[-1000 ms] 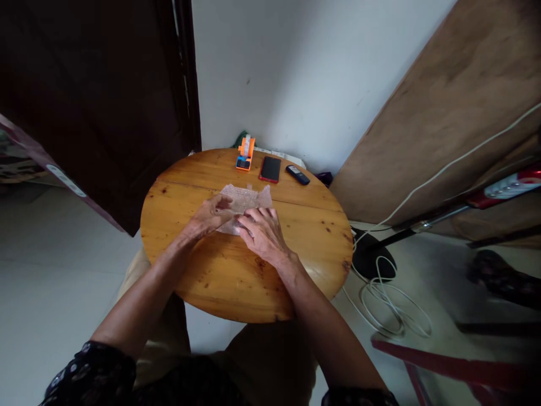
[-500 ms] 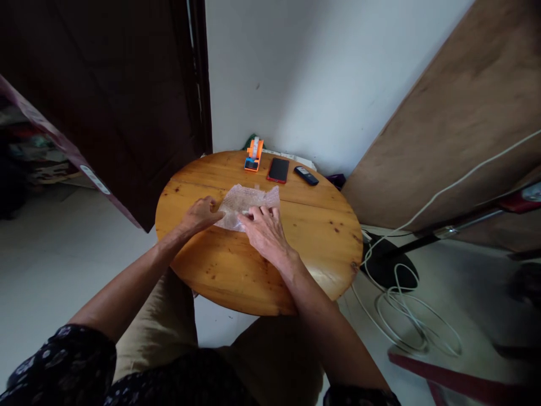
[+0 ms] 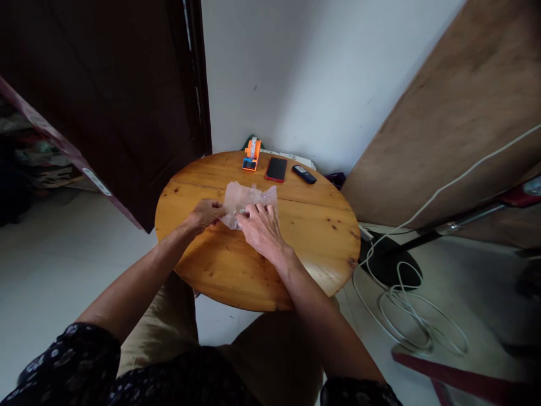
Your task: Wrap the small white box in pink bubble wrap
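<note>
A sheet of clear bubble wrap [image 3: 242, 195] lies on the round wooden table [image 3: 313, 225], its left edge slightly lifted. My left hand [image 3: 207, 214] pinches that left edge between thumb and fingers. Over the lower right part of the sheet, my right hand [image 3: 261, 225] rests with bent fingers, pressing on something small and pale at its thumb; what it is cannot be made out.
Along the table's back stand an orange and blue tape dispenser [image 3: 252, 154], a dark phone with a red edge [image 3: 276, 169] and a black handset [image 3: 304, 174]. A white wall [image 3: 296, 73] rises behind. A coiled pale cable [image 3: 406, 304] lies on the floor at right.
My left hand has closed on the left edge of the bubble wrap and raised it a little. My right hand stays nearly in place on the sheet.
</note>
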Motion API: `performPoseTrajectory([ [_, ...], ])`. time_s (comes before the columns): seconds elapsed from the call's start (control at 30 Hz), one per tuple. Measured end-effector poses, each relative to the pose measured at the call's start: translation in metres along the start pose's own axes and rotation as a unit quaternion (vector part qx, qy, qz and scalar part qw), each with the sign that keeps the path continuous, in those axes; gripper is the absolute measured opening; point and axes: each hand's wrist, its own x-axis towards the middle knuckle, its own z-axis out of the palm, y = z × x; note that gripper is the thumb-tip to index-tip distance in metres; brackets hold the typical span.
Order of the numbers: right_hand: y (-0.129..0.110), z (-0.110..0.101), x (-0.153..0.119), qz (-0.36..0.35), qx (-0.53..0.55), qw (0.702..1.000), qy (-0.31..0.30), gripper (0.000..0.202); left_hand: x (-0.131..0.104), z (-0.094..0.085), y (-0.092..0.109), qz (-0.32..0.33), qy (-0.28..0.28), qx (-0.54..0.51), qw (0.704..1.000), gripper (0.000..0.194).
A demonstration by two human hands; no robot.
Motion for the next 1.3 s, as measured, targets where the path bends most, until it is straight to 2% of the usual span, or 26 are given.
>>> performPoseTrajectory([
  [0.17, 0.001, 0.001, 0.001, 0.027, 0.038, 0.999, 0.007, 0.025, -0.004, 0.022, 0.012, 0.027, 0.000, -0.066, 0.997, 0.011],
  [0.3, 0.003, 0.000, 0.001, 0.057, 0.088, 0.994, 0.023, 0.049, -0.006, 0.031, 0.016, 0.039, -0.010, -0.035, 0.999, 0.007],
  [0.43, 0.008, -0.002, -0.001, 0.070, 0.131, 0.989, 0.026, 0.058, -0.010, 0.027, 0.023, 0.095, -0.082, 0.054, 0.991, 0.014],
  [0.57, 0.013, -0.005, -0.002, 0.071, 0.177, 0.981, 0.025, 0.052, -0.012, 0.018, 0.032, 0.129, -0.153, 0.154, 0.968, 0.024],
  [0.63, 0.016, -0.004, -0.002, 0.080, 0.204, 0.975, 0.028, 0.053, -0.013, 0.019, 0.034, 0.155, -0.142, 0.218, 0.953, 0.027],
  [0.77, 0.022, 0.003, -0.003, 0.106, 0.257, 0.959, 0.056, 0.053, -0.013, 0.029, 0.029, 0.229, -0.026, 0.348, 0.909, 0.023],
  [0.83, 0.028, 0.007, -0.002, 0.122, 0.269, 0.952, 0.085, 0.048, -0.012, 0.034, 0.025, 0.283, 0.004, 0.381, 0.880, 0.019],
  [0.9, 0.038, 0.009, -0.002, 0.161, 0.277, 0.940, 0.118, 0.041, -0.010, 0.037, 0.022, 0.318, 0.000, 0.394, 0.862, 0.018],
  [1.0, 0.057, 0.010, -0.004, 0.269, 0.289, 0.908, 0.144, 0.033, -0.007, 0.037, 0.019, 0.322, -0.026, 0.408, 0.854, 0.017],
  [1.07, 0.068, 0.008, -0.010, 0.339, 0.300, 0.885, 0.113, 0.037, -0.006, 0.036, 0.019, 0.320, -0.034, 0.420, 0.849, 0.018],
  [1.13, 0.076, 0.006, -0.020, 0.383, 0.327, 0.862, 0.053, 0.049, -0.007, 0.036, 0.019, 0.325, -0.038, 0.426, 0.844, 0.019],
  [1.2, 0.078, 0.004, -0.032, 0.401, 0.370, 0.838, 0.005, 0.059, -0.008, 0.036, 0.018, 0.337, -0.040, 0.419, 0.842, 0.020],
  [1.3, 0.074, 0.003, -0.042, 0.416, 0.408, 0.812, -0.018, 0.070, -0.008, 0.035, 0.014, 0.358, -0.041, 0.398, 0.844, 0.022],
])
